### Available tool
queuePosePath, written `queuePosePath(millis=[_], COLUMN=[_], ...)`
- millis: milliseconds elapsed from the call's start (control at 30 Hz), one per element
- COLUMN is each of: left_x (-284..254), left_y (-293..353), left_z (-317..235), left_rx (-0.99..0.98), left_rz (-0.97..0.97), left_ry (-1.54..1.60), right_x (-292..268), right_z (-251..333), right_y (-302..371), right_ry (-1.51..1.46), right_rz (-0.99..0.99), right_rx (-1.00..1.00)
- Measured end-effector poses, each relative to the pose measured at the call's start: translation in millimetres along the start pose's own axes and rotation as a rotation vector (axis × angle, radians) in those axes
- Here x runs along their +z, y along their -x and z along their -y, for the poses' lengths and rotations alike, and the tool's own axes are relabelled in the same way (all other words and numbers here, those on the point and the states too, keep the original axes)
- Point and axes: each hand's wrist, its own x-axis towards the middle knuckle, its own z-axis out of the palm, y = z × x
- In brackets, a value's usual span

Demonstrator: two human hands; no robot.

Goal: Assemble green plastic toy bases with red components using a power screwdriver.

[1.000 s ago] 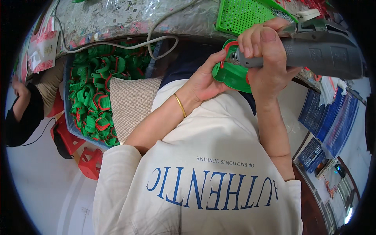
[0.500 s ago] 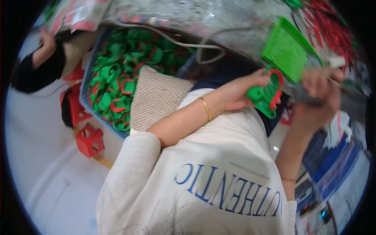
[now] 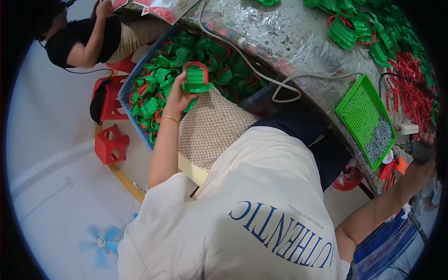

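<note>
My left hand (image 3: 176,96), a bracelet at its wrist, grips a green plastic part (image 3: 196,80) with a curved red edge. It holds the part up over a blue bin (image 3: 125,100) heaped with similar green and red parts (image 3: 161,77). At the far right, my right hand (image 3: 428,151) is wrapped round a dark power screwdriver (image 3: 416,150), partly cut off by the picture's dark rim. The screwdriver's thin tip points toward a bright green tray (image 3: 357,135), in which small grey screws (image 3: 379,140) are piled at one end.
A plastic-covered worktable (image 3: 280,35) curves across the top, with more green parts (image 3: 347,32) and red strips (image 3: 413,88) on it. A grey cable (image 3: 242,58) trails along its edge. Another person (image 3: 84,46) sits at upper left near red stools (image 3: 112,144). A patterned cushion (image 3: 217,126) lies beside the bin.
My left hand has carried the green part from in front of me leftward over the bin. My right hand, with the screwdriver, has moved away to the right. The view has shifted.
</note>
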Motion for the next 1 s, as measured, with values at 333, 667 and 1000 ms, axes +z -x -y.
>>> queuePosePath(millis=[333, 667, 1000], left_x=[108.1, 230.2, 263.0], left_y=[31.6, -179.1, -74.5], left_z=[-37.8, -73.3, -30.7], left_rx=[0.163, 1.245, 0.833], left_rz=[0.272, -0.273, -0.063], left_ry=[-0.970, -1.215, -0.793], right_x=[2.2, 30.1, 58.0], right_z=[-1.5, 8.6, -13.2], right_y=[5.4, 13.5, 81.1], right_ry=[0.227, 0.317, 0.260], right_rz=[-0.330, -0.542, -0.131], right_rx=[-0.038, -0.172, 0.249])
